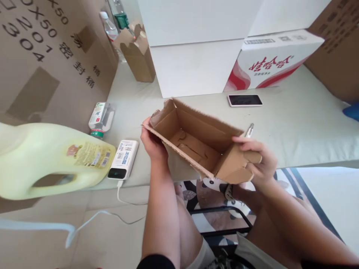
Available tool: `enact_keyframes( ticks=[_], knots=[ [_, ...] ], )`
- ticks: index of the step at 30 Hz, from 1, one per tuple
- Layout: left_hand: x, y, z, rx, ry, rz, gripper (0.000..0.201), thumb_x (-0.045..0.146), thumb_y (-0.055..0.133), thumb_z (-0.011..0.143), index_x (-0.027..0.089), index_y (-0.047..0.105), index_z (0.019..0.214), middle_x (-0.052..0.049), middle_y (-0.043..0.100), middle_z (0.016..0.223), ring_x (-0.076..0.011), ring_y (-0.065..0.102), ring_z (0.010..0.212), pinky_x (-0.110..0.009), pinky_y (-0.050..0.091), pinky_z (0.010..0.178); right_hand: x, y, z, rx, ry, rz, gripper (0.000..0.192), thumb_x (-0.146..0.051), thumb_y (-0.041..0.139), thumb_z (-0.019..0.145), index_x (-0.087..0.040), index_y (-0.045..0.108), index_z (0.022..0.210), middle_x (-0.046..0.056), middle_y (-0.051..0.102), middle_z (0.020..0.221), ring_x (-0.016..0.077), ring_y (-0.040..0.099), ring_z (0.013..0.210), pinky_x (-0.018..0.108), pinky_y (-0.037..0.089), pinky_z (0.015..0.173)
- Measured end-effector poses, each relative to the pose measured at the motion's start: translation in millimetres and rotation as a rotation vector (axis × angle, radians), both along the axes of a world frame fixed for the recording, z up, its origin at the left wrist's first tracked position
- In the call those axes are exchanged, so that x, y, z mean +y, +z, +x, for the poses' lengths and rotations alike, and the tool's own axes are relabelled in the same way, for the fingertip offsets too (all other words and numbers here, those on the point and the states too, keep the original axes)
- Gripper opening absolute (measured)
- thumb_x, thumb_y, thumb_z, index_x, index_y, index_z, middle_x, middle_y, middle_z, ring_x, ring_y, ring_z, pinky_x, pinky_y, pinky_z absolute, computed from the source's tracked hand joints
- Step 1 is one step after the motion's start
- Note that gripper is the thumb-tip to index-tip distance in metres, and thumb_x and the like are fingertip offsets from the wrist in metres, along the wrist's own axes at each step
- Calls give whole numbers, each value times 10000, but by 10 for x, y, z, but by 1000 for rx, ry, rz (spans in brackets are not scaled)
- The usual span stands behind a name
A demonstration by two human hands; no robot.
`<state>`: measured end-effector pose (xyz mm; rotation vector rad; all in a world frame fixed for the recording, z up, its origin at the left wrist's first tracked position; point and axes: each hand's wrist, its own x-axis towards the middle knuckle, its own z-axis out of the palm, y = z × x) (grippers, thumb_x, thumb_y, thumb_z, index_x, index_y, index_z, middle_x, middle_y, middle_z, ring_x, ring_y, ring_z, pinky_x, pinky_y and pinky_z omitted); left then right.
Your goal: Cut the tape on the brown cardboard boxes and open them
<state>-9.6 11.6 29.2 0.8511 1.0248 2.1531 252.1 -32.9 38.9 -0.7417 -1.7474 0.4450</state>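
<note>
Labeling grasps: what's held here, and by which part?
A small open cardboard box, held by both ends: left hand grips the left end flap, right hand clasps the folded right end.

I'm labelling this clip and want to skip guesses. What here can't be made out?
Head view:
- Pen-like object: mostly hidden behind the cardboard box.
- Left hand fingers: behind the box's end.
- Yellow jug: cut off by the left edge.
- Blue item: cut off by the right edge.

The cardboard box hides the left hand's fingertips and most of the right hand's palm. Beyond the box, a slim metal object, possibly a pen, shows only its tip. Left of the box, the yellow jug is cut off by the frame edge.
</note>
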Motion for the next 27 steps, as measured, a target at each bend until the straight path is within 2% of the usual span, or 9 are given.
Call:
enact_keyframes(
  ticks=[3,7,11,13,16,18,20,23,27],
  knots=[
    [25,-53,37,159,18,23,430,533,466,926,190,702,818,-56,725,909,-196,667,950,-332,503,928,16,-157,61,88,-64,-104,357,-265,494,1002,-321,578,1345,67,666,1373,232,657,1239,390,580,933],
    [55,-123,69,395,75,-20,393,471,493,938,182,668,738,-48,692,864,-177,642,904,-312,483,901,97,-313,94,64,-153,-206,562,-311,620,948,-424,429,1465,54,527,1512,138,670,775,335,572,682],
    [80,-168,67,451,113,-93,253,422,637,837,178,621,772,-18,635,814,-139,590,781,-274,482,781,130,-323,77,108,-236,-248,760,-395,711,884,-442,305,1524,57,431,1563,225,643,1111,419,567,932],
    [78,-180,53,448,120,-72,217,387,681,802,184,616,840,-11,626,827,-127,582,781,-256,482,775,111,-299,75,118,-90,-356,638,-385,598,965,-437,304,1529,40,506,1507,237,578,1289,458,507,1075],
    [53,-180,16,478,81,-69,326,346,697,777,214,633,1068,-24,657,965,-132,614,849,-267,503,829,70,-287,97,116,61,-424,303,-389,467,1025,-375,601,1297,13,552,1455,242,479,1417,493,373,1211],
    [28,-167,-9,534,30,-109,385,332,656,794,241,646,1168,-51,673,1149,-164,649,978,-315,519,915,45,-301,116,137,118,-427,307,-456,426,1027,-339,673,1168,17,547,1451,267,422,1461,518,326,1235],
    [9,-145,-23,621,-12,-163,322,291,600,811,247,716,1109,-53,672,1264,-206,640,1141,-370,494,1034,20,-317,127,148,162,-433,315,-493,441,1014,-341,666,1176,25,557,1433,282,404,1472,537,327,1230],
    [4,-116,-28,665,-3,-199,275,208,544,789,228,794,900,-45,726,1176,-230,618,1219,-394,442,1120,-13,-322,115,166,174,-466,293,-497,512,988,-362,632,1218,21,569,1420,275,455,1431,527,371,1205],
    [21,-100,-86,431,24,-240,307,193,498,733,194,789,832,-51,754,1050,-226,652,1127,-367,476,1062,0,-331,78,307,100,-654,519,-573,539,959,-369,443,1426,46,587,1441,263,550,1351,540,421,1174]
  ],
)
